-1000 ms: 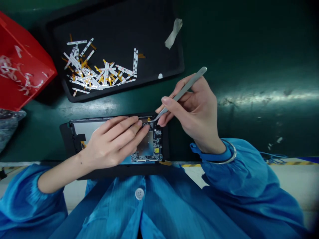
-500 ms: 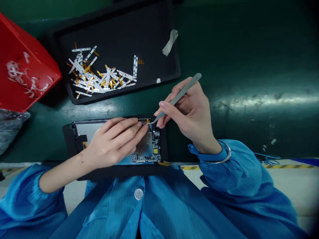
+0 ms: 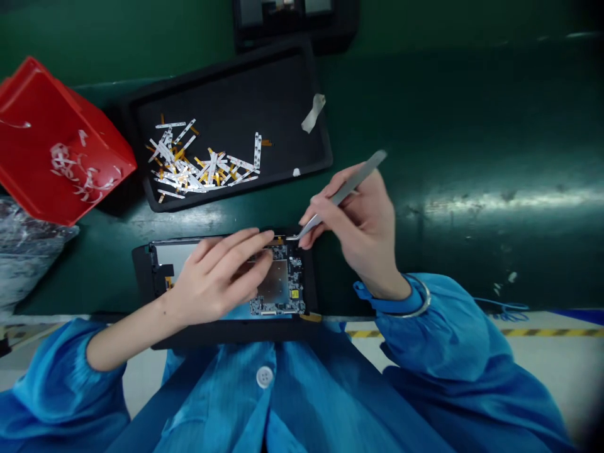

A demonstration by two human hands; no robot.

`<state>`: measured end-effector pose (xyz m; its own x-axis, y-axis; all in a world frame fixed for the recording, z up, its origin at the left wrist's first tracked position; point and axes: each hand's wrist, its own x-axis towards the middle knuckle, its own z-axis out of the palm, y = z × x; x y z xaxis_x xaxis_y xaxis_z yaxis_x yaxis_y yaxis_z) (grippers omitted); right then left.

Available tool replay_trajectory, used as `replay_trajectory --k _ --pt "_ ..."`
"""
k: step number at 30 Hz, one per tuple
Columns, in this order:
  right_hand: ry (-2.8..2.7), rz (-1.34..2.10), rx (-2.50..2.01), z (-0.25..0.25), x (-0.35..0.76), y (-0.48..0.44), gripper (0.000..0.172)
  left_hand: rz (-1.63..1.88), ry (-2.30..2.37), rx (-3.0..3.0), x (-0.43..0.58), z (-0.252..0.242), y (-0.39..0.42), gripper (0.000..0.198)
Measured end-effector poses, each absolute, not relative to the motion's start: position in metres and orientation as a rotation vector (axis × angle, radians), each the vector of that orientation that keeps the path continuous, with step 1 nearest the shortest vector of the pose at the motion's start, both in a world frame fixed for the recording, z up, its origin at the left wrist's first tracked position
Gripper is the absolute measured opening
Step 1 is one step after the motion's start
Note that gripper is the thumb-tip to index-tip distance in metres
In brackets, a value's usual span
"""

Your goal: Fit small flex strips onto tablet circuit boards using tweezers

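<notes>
An opened tablet (image 3: 170, 253) lies in a black holder (image 3: 144, 270) at the bench's near edge, its green-black circuit board (image 3: 296, 277) showing on the right. My left hand (image 3: 212, 280) rests over the tablet with fingers stretched and apart, fingertips at the far edge and over the board. Between thumb and fingers my right hand (image 3: 370, 233) grips metal tweezers (image 3: 353, 181). Their bent tip is at the board's far edge, beside a small orange flex cable (image 3: 279, 240). Whether the tip pinches anything is too small to tell. My left palm hides the tablet's middle.
Beyond the tablet sits a black tray (image 3: 226, 94) holding a pile of white-and-orange flex strips (image 3: 189, 173) and a piece of tape (image 3: 314, 113). A red bin (image 3: 104, 129) and a clear plastic bag (image 3: 33, 258) stand left. Another black tray (image 3: 342, 25) is at the back.
My left fingers have spread and lifted somewhat from the board's far edge. The tweezer tip has shifted slightly right of the flex cable. The camera view has shifted, showing more at the back.
</notes>
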<state>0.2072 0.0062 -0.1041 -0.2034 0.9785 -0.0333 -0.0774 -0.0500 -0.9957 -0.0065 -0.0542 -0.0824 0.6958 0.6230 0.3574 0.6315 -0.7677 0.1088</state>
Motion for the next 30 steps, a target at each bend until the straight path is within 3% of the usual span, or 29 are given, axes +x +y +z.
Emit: replay_trajectory --k 6,10,12,16,21,30 --pt "-1.183 1.232 -1.101 -0.081 0.236 -0.009 0.037 -0.662 -1.131 -2.824 -0.007 -0.086 -0.052 0.018" --pt "-1.326 1.214 -1.355 -0.065 0.262 -0.067 0.016 -0.733 -0.973 -2.882 -0.004 -0.084 -0.055 0.013" --pt "-1.474 1.181 -1.524 -0.064 0.267 -0.099 0.007 -0.616 -0.878 -3.03 0.001 -0.083 -0.058 0.022" --pt "-1.634 1.187 -1.585 -0.081 0.255 -0.145 0.011 -0.396 -0.786 -3.185 0.012 -0.082 -0.06 0.035" --pt "-1.542 0.887 -1.585 -0.106 0.228 -0.157 0.013 -0.344 -0.836 -3.366 0.021 -0.079 -0.054 0.021" --pt "-1.598 0.736 -1.439 -0.113 0.214 -0.153 0.004 -0.338 -0.894 -3.699 0.015 -0.077 -0.042 0.015"
